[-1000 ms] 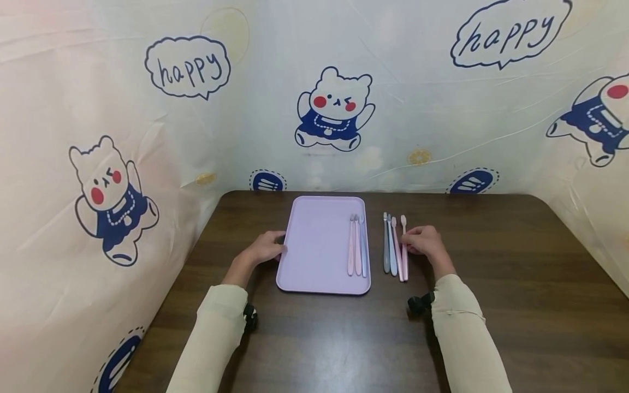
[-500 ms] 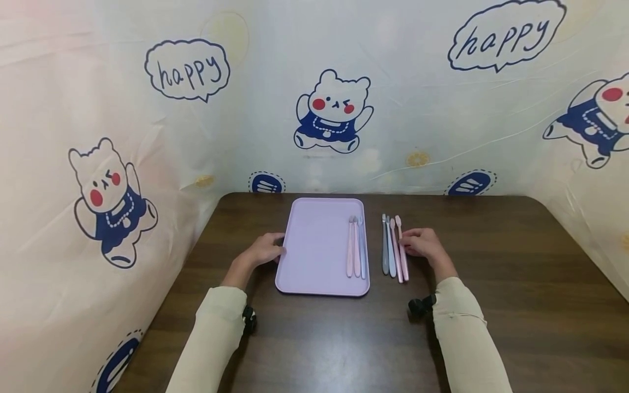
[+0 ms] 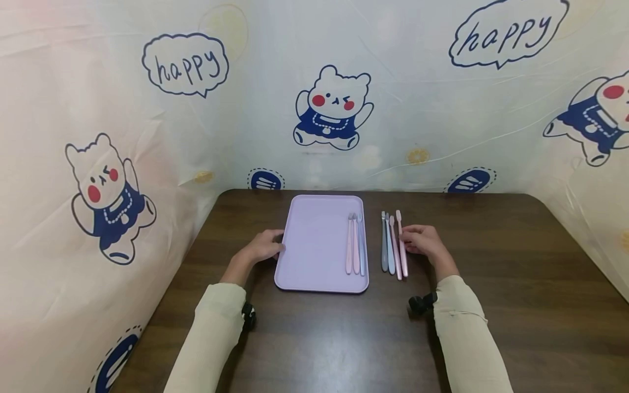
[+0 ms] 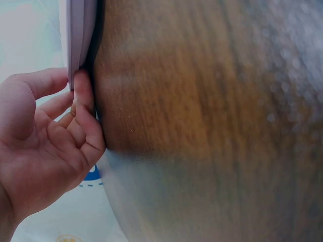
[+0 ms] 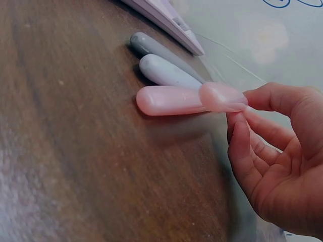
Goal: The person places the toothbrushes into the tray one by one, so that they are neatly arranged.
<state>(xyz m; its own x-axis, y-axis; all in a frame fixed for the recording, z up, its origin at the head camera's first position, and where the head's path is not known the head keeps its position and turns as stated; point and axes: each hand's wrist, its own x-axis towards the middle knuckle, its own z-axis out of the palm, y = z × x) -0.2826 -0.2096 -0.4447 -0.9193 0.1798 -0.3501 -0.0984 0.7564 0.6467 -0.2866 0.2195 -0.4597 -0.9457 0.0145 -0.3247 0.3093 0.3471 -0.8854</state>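
My left hand [image 3: 262, 246] grips the left rim of a lilac tray [image 3: 314, 245]; the left wrist view shows fingers and thumb pinching that rim [image 4: 79, 40]. On the tray's right side lie two pink toothbrushes [image 3: 356, 245] and a bluish one [image 3: 362, 248]. Between finger and thumb, my right hand [image 3: 425, 243] pinches a pink toothbrush [image 3: 402, 248], whose handle end [image 5: 219, 97] appears raised off the table in the right wrist view. Just left of it lie a grey toothbrush [image 5: 151, 45], a light blue toothbrush [image 5: 164, 70] and another pink toothbrush [image 5: 166, 100].
The dark wooden table [image 3: 324, 344] has its far edge just behind the tray. A pale cloth [image 3: 265, 109] printed with bears and lettering hangs at the back and sides. Each wrist carries a small black camera.
The right hand's pink toothbrush has shifted slightly left toward the other toothbrushes, its head tipping left, and seems a little higher. The left hand and tray have kept their places.
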